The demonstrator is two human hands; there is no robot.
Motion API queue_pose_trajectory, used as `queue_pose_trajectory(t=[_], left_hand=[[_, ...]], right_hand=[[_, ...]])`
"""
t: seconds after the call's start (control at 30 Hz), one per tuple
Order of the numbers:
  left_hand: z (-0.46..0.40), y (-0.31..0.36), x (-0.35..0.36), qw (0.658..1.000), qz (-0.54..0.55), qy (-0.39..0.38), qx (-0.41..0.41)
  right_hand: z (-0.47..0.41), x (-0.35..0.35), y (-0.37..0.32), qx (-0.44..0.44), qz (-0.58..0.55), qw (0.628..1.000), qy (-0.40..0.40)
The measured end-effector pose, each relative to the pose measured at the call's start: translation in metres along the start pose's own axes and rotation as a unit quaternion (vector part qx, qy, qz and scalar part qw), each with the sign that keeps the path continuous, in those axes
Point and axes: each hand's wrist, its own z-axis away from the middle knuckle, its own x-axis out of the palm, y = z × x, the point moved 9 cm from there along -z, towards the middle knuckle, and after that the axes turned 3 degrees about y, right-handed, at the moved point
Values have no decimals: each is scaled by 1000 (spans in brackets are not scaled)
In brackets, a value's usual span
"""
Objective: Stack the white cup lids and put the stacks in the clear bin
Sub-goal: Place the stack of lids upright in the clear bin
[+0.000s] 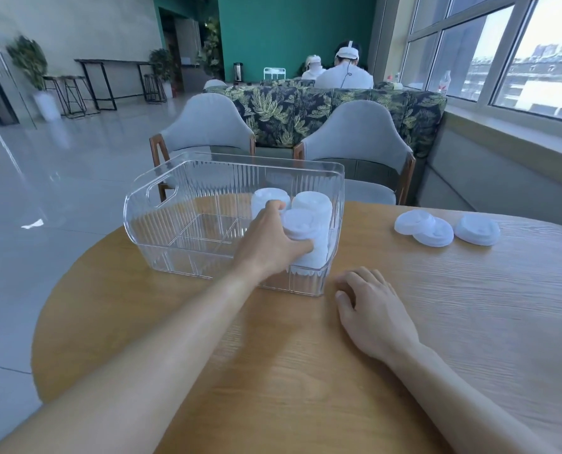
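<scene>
A clear ribbed bin (161, 204) stands on the round wooden table. Its right end holds three stacks of white cup lids: two at the back (315, 204) and one at the front (309, 227). My left hand (266, 244) reaches into the bin and grips that front stack, thumb on its near side. My right hand (371, 306) rests flat on the table just right of the bin's near corner, holding nothing. Three loose white lids (437, 232) lie on the table to the right, two of them overlapping.
The wooden table (273, 371) has free surface in front of me. The bin's left compartments hold nothing. Two grey chairs (358, 139) stand behind the table, with a leaf-patterned sofa and seated people beyond. Windows run along the right.
</scene>
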Motion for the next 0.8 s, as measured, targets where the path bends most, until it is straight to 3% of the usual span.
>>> queue_pose_trajectory(t=[0.23, 0.8], left_hand=[[-18, -1, 8, 996, -14, -88, 12], [-21, 6, 8, 991, -60, -115, 31]], right_hand=[[1, -2, 0, -2, -17, 1000, 7], [4, -2, -4, -10, -14, 1000, 12]])
